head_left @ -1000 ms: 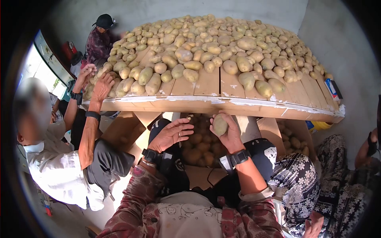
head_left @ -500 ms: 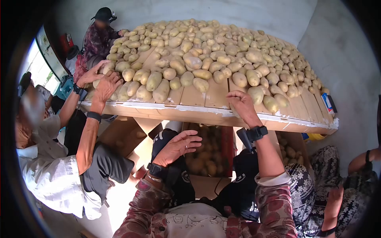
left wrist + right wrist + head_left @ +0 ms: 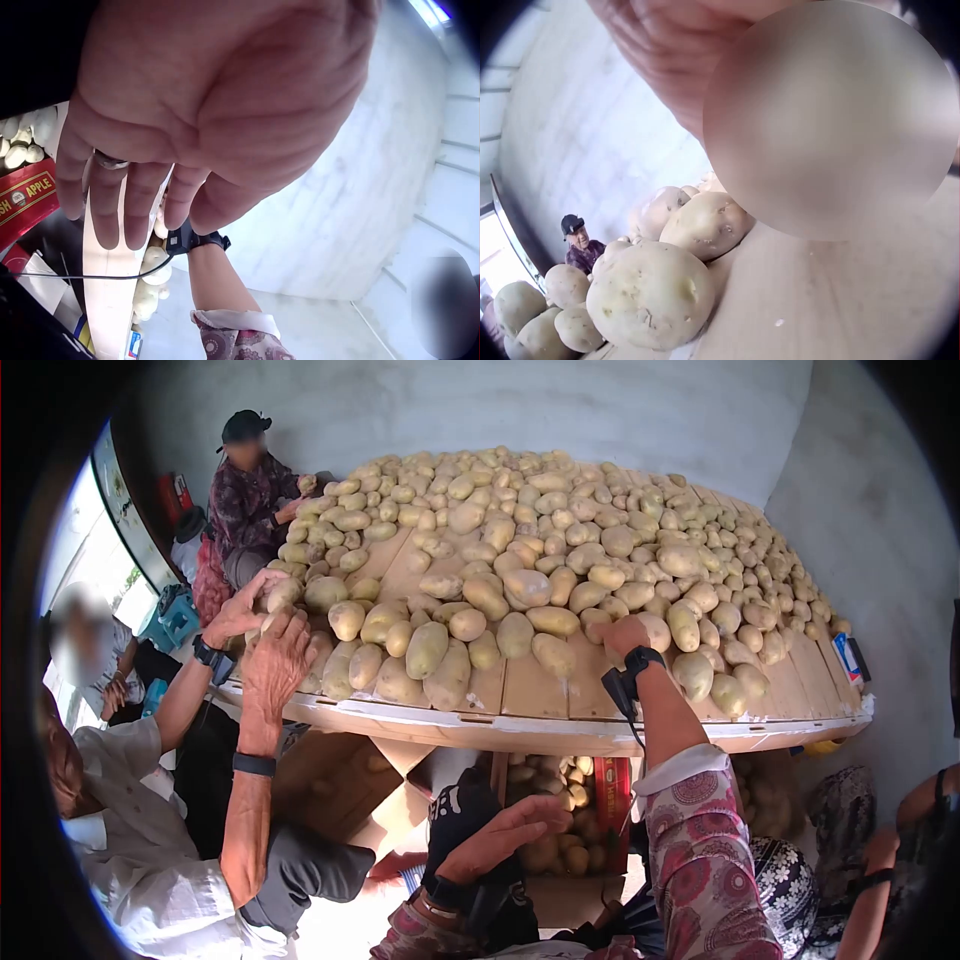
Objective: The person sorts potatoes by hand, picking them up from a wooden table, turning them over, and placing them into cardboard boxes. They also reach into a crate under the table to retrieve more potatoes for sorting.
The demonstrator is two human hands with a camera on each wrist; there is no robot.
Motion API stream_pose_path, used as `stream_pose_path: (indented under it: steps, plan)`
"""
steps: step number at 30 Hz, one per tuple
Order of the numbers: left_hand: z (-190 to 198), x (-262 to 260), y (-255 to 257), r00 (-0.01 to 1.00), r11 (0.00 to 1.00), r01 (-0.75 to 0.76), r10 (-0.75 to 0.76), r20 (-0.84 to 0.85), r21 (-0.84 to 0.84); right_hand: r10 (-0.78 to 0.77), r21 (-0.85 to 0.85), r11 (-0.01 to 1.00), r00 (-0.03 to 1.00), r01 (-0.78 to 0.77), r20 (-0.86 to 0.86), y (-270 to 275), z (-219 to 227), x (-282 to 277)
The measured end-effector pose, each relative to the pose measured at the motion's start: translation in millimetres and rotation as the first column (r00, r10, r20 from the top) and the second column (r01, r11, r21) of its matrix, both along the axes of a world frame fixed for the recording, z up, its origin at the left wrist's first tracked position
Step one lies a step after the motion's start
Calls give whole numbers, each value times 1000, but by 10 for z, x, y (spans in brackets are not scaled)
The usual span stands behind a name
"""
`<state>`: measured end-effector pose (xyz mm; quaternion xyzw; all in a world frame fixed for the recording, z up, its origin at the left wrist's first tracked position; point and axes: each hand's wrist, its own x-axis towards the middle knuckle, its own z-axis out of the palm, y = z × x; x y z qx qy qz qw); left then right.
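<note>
Many pale potatoes (image 3: 427, 650) cover the cardboard-topped table (image 3: 535, 695). In the head view my right hand (image 3: 622, 640) reaches over its front edge, in among the nearest potatoes. A blurred patch hides most of that hand's grasp in the right wrist view, so I cannot tell whether it grips a potato. Close by lie a large round potato (image 3: 651, 295) and a longer potato (image 3: 707, 225). Below the table edge my left hand (image 3: 508, 838) has its fingers stretched out, a ring on one. Its bare palm (image 3: 217, 90) shows in the left wrist view.
Under the table stands a box with a red side panel (image 3: 612, 800), with potatoes (image 3: 575, 855) inside. At left another person's hands (image 3: 275, 660) touch potatoes. A person in a cap (image 3: 245, 505) sits at the far left corner. A blue-and-white packet (image 3: 850, 657) lies at the table's right end.
My right hand, gripping a potato above the box a second ago, has moved up and forward onto the table among the potatoes. The left hand has shifted right and lower in view.
</note>
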<state>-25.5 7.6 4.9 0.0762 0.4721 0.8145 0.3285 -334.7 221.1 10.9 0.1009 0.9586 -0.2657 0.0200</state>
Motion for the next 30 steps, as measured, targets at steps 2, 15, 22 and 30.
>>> stream_pose_path:
  steps: [2,15,22,30]
  plan:
    - [6,-6,8,998,1000,3,-2,-58,15,71,37,997,995,-68,-72,95,-138,-105]
    - [54,100,197,997,993,-43,35,-68,-114,-492,-838,119,702,-532,-516,1036,1222,1446]
    - [0,127,356,997,982,-78,74,-30,-171,-695,-739,17,524,-673,-492,1811,1744,1973]
    - [-93,32,434,995,986,-101,98,-31,-132,-703,-720,60,483,-691,-522,2331,1748,2244]
